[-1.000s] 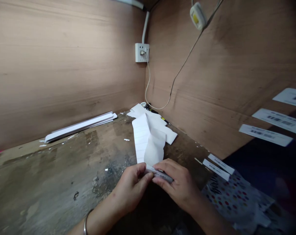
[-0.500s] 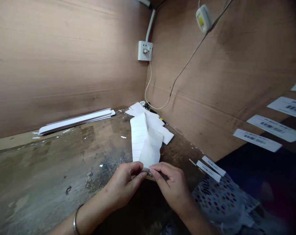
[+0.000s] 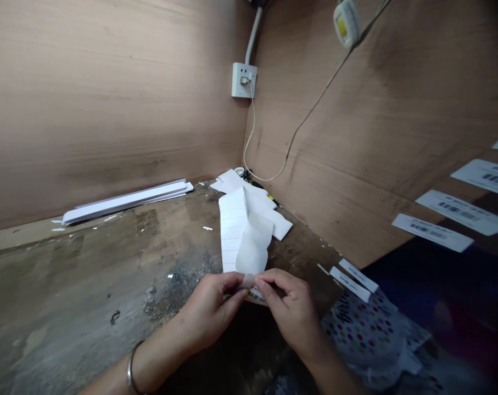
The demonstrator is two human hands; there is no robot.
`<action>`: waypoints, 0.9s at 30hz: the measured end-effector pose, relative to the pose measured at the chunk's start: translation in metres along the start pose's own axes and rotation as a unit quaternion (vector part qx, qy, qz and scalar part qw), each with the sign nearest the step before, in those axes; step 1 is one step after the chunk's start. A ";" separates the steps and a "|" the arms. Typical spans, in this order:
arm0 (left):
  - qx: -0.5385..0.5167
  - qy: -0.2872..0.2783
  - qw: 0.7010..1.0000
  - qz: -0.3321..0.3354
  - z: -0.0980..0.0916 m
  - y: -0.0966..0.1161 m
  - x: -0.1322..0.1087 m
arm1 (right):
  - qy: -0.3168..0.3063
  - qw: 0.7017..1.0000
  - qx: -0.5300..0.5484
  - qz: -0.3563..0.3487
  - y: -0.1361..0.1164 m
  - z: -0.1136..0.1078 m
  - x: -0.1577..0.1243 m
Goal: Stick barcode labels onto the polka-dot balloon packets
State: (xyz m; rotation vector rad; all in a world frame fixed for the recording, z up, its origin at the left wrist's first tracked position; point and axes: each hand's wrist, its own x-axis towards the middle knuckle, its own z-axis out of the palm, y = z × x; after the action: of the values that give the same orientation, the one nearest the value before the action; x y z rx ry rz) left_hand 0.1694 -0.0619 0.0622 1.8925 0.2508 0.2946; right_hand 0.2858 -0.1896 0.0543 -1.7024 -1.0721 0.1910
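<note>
A white strip of label paper (image 3: 255, 247) curls up from the worn table toward me. Its near end is pinched between thumb and finger of my left hand (image 3: 207, 304), which wears a metal bangle (image 3: 132, 368) at the wrist. Close beside it, my right hand (image 3: 292, 304) pinches the same end. Just below the fingertips a barcode label (image 3: 257, 295) shows in part; the fingers cover the rest. Behind the curl lies a flat length of white paper with cross lines (image 3: 233, 227), and more white paper pieces (image 3: 262, 203) are heaped beyond.
Long white strips (image 3: 127, 202) lie along the back wall at left. Barcode labels (image 3: 433, 232) hang stuck by one end along an edge at right, above a dotted plastic bag (image 3: 362, 323). A thin cord (image 3: 302, 123) dangles from the wall socket (image 3: 244, 80).
My right hand has shifted slightly right, and more of the barcode label shows under the fingers. The paper's curl has lifted a little at its near end. The view has tilted slightly.
</note>
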 end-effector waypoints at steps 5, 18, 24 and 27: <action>-0.004 -0.012 1.000 -0.024 -0.001 -0.004 -0.001 | 0.122 0.986 0.070 0.093 0.017 0.002 0.007; -0.042 -0.014 0.996 -0.080 -0.010 -0.018 -0.001 | 0.089 0.875 -0.452 -0.151 0.074 -0.134 -0.039; -0.068 -0.017 0.995 -0.074 -0.006 -0.014 -0.002 | -0.013 0.898 -0.426 -0.115 0.090 -0.124 -0.041; -0.072 -0.023 0.994 -0.077 -0.008 -0.015 -0.004 | -0.042 0.900 -0.422 -0.099 0.076 -0.134 -0.041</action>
State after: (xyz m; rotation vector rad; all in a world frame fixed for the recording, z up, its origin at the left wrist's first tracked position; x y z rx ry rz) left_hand 0.1627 -0.0507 0.0501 1.7243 0.3346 0.1605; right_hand 0.3837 -0.3135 0.0326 -2.3304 -1.5141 -0.3992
